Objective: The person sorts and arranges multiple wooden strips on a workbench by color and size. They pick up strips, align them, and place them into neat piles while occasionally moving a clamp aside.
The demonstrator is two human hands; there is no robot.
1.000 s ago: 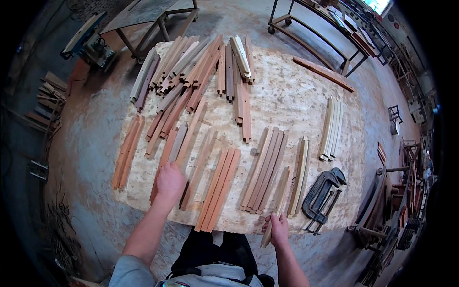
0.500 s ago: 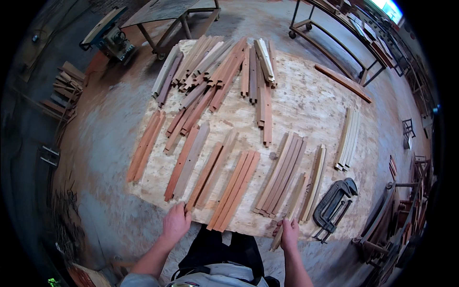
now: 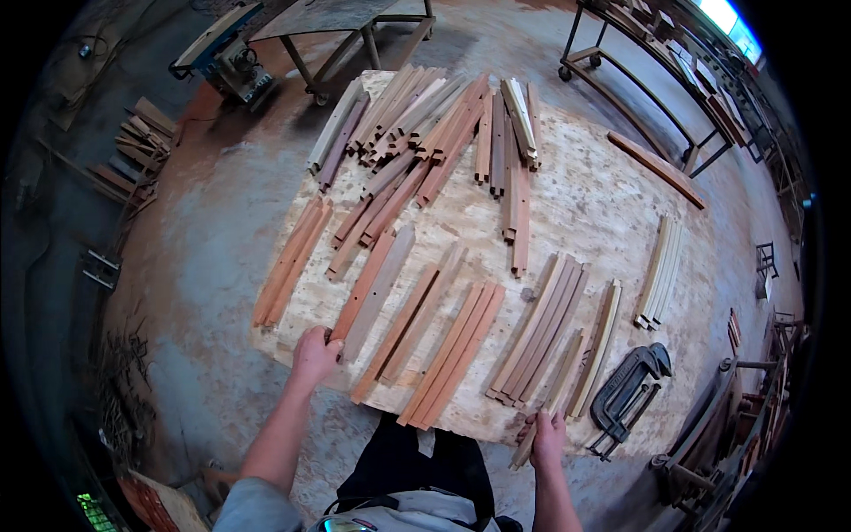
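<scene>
At the near edge of the bench [image 3: 585, 204], a rough chipboard sheet, the person's left hand [image 3: 315, 353] is closed over the near ends of a pair of reddish and grey wooden slats [image 3: 372, 288] that run away up the board. Over at the near right corner the right hand [image 3: 548, 436] is wrapped around the lower end of a pale curved slat [image 3: 551, 399], which leans up alongside a fan of brown curved slats [image 3: 539, 326]. Between the two hands lie three orange-brown slats [image 3: 454, 353] side by side, their ends hanging past the edge. Just right of the right hand a black iron clamp [image 3: 628, 388] lies on the board, close by a lone pale curved strip [image 3: 598, 348]. Farther right sit a few light-coloured curved strips [image 3: 660, 270], and a single long board [image 3: 656, 168] lies slantwise near the far corner. A heap of mixed slats [image 3: 425, 120] crowds the far side. Two reddish slats [image 3: 291, 257] overhang the left edge. On the concrete floor beyond stand a metal table [image 3: 341, 27] and a wheeled rack [image 3: 651, 62].
</scene>
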